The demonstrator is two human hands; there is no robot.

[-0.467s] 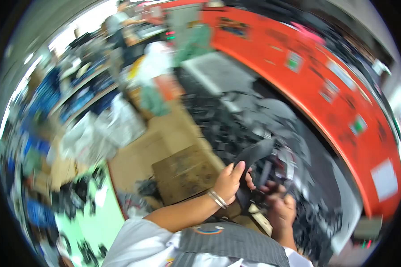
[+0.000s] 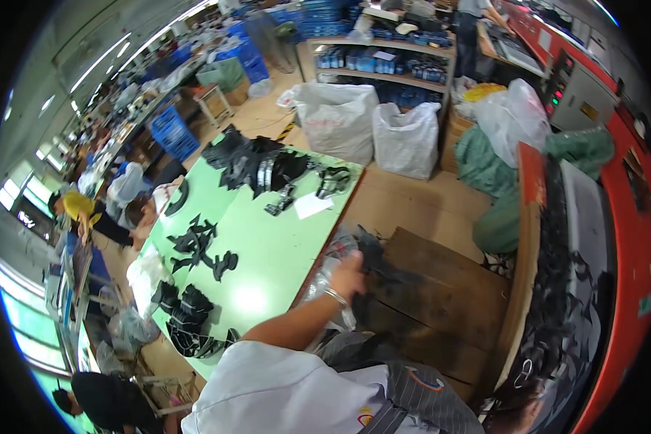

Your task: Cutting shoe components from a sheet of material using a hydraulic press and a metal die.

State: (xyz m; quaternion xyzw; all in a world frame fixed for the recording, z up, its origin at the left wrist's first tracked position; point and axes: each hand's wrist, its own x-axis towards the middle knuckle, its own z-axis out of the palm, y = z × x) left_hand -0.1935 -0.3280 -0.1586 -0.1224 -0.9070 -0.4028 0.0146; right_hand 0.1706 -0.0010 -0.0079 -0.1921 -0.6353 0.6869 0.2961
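Hand on the left (image 2: 349,275): reaching forward off the edge of the green tabletop (image 2: 267,253), bracelet (image 2: 335,296) showing at the wrist, grip closing over a bundle of black pieces (image 2: 372,253) lying in a clear plastic bag (image 2: 325,278). Bundle sitting just beside the tabletop's right edge, partly over the dark wooden boards (image 2: 441,296). Fingers mostly hidden behind the back of the hand, so cannot tell how tight the pinch is; appearing curled onto the black material, touching it.

Hand on the right (image 2: 524,414): barely showing at the lower edge, blurred, near the strip of black parts (image 2: 557,289) running along the orange machine (image 2: 629,217). Grip state there not readable.

Lying on the tabletop: scattered black cut shapes (image 2: 202,246), bigger black heap (image 2: 257,166) at the far end, white paper slip (image 2: 312,205), stacked black pieces (image 2: 184,307) at the near-left corner.

Standing beyond on the floor: two white sacks (image 2: 369,130), green sacks (image 2: 484,166) to the right, shelving (image 2: 383,58) behind. Other people working at the far left.
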